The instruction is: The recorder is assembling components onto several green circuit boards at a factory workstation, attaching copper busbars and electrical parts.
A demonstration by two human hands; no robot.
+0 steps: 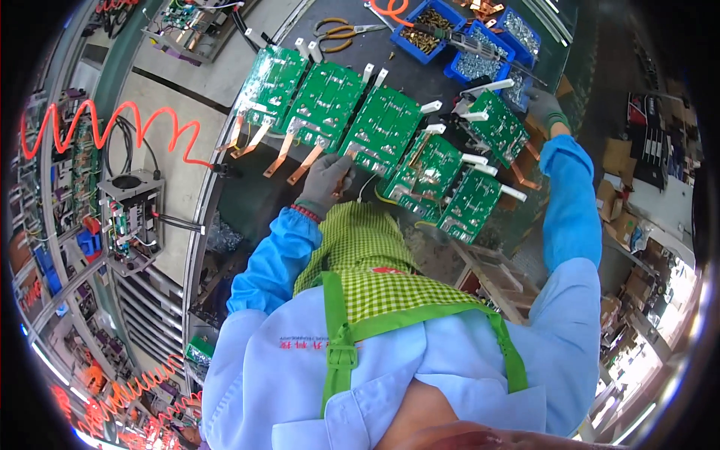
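Observation:
A row of green circuit boards point(326, 101) with white standoffs and copper strips point(279, 156) lies along the near edge of the dark bench. My left hand point(328, 180), in a grey glove, has its fingers curled at the near edge of the third board point(382, 127). Whether something small sits between those fingers is hidden. At the right, my grey-gloved right hand point(547, 111) is beside a small blue bin of silver screws point(515, 94). Its fingertips are hard to make out there. The rightmost board point(495, 129) lies just left of that hand.
At the far side, blue bins hold brass screws point(425, 34) and silver hardware point(480, 60). A power screwdriver point(476, 43) with an orange coiled hose lies across them. Orange-handled pliers point(341, 31) rest to the left. Another orange coiled hose point(124, 112) hangs at the left.

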